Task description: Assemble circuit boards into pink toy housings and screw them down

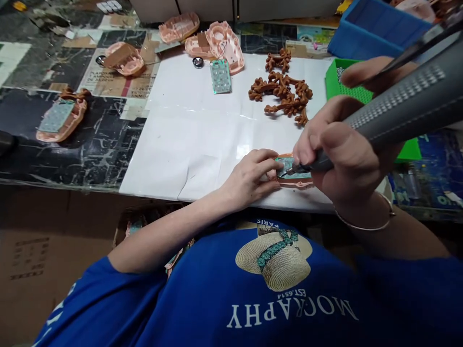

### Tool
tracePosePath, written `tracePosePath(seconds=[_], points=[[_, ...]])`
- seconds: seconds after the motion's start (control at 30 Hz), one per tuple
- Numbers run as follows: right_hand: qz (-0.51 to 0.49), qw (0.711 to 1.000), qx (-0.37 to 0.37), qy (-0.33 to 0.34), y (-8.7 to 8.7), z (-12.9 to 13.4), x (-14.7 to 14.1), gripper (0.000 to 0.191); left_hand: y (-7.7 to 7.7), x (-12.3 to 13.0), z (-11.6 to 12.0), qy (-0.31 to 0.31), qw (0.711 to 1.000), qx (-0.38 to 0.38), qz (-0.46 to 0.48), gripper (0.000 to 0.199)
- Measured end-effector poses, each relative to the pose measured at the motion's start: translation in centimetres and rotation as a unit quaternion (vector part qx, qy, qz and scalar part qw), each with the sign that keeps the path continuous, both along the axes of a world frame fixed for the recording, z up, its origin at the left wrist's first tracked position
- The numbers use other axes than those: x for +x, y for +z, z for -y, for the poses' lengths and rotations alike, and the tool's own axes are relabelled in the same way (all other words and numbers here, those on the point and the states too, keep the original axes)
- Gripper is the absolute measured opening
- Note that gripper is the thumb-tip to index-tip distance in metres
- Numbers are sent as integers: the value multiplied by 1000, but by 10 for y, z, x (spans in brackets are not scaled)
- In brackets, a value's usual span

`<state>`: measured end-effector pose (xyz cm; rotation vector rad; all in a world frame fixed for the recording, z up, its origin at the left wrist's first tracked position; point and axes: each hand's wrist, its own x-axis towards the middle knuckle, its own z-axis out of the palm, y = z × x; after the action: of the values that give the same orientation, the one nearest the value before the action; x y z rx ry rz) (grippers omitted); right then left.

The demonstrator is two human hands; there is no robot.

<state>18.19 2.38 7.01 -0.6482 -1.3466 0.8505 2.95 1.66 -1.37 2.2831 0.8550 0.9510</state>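
My right hand (349, 149) is wrapped round a grey electric screwdriver (401, 103), its bit pointing down and left. The tip meets a green circuit board (296, 172) that lies in a pink plastic shell (298, 184) at the front edge of the white sheet. Gripping the left end of that shell is my left hand (251, 176), fingers over its rim and close to the bit. My right hand and the screwdriver hide the shell's right end. Whether a screw sits under the bit is too small to see.
Brown bone-shaped plastic parts (280, 89) lie beyond my hands. A loose circuit board (220, 77) is wired to pink shells (226, 46) at the back. To the right stand a green basket (333, 79) and a blue bin (365, 36). Another shell with a board (56, 118) rests at left.
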Motion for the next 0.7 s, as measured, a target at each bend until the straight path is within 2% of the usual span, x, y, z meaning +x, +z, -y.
tracePosePath(seconds=[0.27,0.5,0.6,0.67,0.7], points=[[-4,1000,23,9,-9,-6,4,28,1,1,0,-2,1000,16,-11,17],[-6,1000,2,19,-11,-3,2,29,-1,1,0,-1,1000,16,-3,19],[-8,999,22,22,-15,-4,2,32,-2,1,-1,0,1000,26,5,19],[4,1000,28,8,-18,-4,5,34,-3,1,0,0,1000,29,8,20],[23,1000,8,1,-19,-3,8,34,-2,1,0,0,1000,25,6,20]])
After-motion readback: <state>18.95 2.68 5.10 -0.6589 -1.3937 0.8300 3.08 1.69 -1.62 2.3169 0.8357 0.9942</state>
